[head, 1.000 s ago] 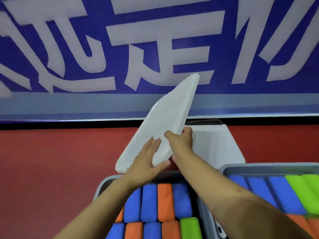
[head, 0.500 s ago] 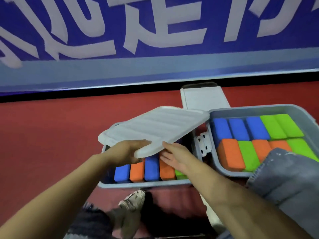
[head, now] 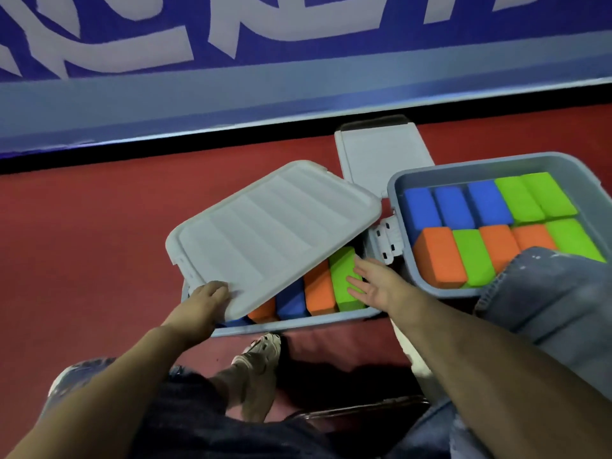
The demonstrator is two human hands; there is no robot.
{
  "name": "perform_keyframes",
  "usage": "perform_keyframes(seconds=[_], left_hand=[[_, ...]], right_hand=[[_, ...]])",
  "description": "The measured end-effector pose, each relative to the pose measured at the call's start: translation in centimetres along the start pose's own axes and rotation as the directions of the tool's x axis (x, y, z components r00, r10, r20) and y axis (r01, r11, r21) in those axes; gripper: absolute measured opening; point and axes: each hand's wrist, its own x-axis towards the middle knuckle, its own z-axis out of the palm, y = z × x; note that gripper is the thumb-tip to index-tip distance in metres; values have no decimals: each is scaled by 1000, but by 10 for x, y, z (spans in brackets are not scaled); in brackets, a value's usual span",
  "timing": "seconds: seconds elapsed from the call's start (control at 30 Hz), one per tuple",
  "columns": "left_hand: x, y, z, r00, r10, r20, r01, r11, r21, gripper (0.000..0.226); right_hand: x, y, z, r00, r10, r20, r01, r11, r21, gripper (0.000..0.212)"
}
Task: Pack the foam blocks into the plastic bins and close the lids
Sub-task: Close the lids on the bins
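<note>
A white ribbed lid [head: 271, 230] lies tilted over the left grey bin [head: 298, 323], covering most of it. My left hand [head: 207, 298] grips the lid's near left corner. My right hand [head: 371, 286] is off the lid, fingers spread flat, touching a green foam block [head: 344, 276] in that bin. Orange [head: 319, 289] and blue [head: 291, 301] blocks show beneath the raised edge. The right bin [head: 402, 180] stands uncovered, filled with blue, green and orange blocks.
A second white lid [head: 381, 154] lies on the red floor behind the bins. A blue wall with white lettering [head: 231, 38] stands beyond. My knee in jeans [head: 546, 293] overlaps the right bin's near corner; my shoe [head: 258, 369] rests in front of the left bin.
The lid came down from upright to lie slanted over the left bin. My right hand let go of it and now lies on the green block.
</note>
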Motion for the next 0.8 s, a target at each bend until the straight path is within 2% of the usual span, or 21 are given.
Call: perform_keyframes(seconds=[0.07, 0.2, 0.33, 0.43, 0.5, 0.57, 0.67, 0.8], left_hand=[[-1, -4, 19, 999, 32, -20, -32, 999, 3, 45], [4, -4, 28, 999, 11, -40, -11, 1000, -2, 45], [7, -7, 34, 997, -49, -55, 47, 998, -44, 39], [3, -13, 41, 995, -60, -78, 54, 996, -76, 40], [2, -15, 42, 996, -49, -78, 40, 993, -108, 43], [2, -16, 42, 995, -40, -94, 27, 991, -131, 44], [4, -22, 43, 985, -51, -163, 27, 988, -150, 40], [-1, -35, 45, 973, -139, -182, 126, 989, -84, 31]], right_hand=[[9, 4, 10, 999, 43, 20, -43, 999, 13, 60], [31, 8, 41, 993, 101, 56, -103, 994, 40, 55], [47, 1, 64, 994, 105, 41, -105, 994, 11, 31], [59, -5, 69, 992, 103, -67, -105, 994, -30, 43], [65, -5, 72, 990, 117, -83, -120, 992, -33, 50], [69, -1, 74, 988, 130, -84, -131, 991, -1, 44], [67, 2, 77, 985, 135, -110, -127, 989, 74, 22], [54, 21, 84, 978, 152, -141, -139, 985, 100, 38]])
